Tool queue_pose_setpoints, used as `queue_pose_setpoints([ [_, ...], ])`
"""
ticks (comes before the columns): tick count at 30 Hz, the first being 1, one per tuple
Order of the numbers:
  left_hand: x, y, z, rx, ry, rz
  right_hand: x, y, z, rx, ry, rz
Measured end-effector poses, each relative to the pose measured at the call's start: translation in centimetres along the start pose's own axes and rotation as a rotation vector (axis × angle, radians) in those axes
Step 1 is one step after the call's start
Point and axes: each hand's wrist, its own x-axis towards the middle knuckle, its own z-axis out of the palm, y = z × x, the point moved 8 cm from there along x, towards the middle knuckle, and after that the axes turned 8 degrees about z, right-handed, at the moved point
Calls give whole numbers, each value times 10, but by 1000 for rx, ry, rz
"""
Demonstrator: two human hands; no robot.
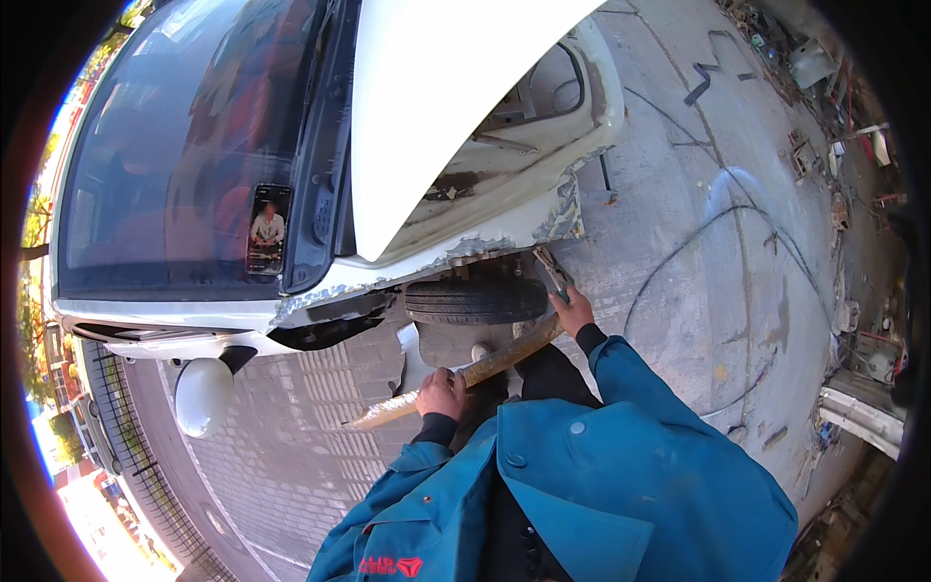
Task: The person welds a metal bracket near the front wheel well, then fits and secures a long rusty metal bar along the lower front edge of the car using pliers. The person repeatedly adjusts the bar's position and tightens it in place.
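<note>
My right hand [574,312] is closed round the handles of a pair of metal pliers [553,270]. Their jaws point up toward the torn lower edge of the white car's front fender [495,239]; whether they touch it I cannot tell. With my left hand [441,396], I grip a long, slightly curved strip [504,358], tan and rough with a whitish end. It slants across in front of my legs, its upper end beside my right hand. The black front tyre [475,302] lies just beyond the strip.
A raised white hood [456,87] covers part of the engine bay. A phone [267,229] rests at the windshield's base, and a white side mirror [205,396] sticks out at left. A dark hose [669,256] curves over the concrete at right, with scrap parts [858,359] along the far right.
</note>
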Motion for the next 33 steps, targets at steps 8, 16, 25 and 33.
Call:
queue_pose_setpoints([
  [8, 23, -30, 16, 127, -293, 155, 12, 42, 12, 101, -14, 161],
  [16, 17, -12, -1, 86, -286, 161, -2, 47, -15, 272, -111, 413],
  [25, 67, 50, -136, 122, -92, 345, -14, -45, -90, 1128, -104, 382],
  [33, 96, 55, -192, 110, -100, 317, -24, -77, -95, 1123, -107, 273],
])
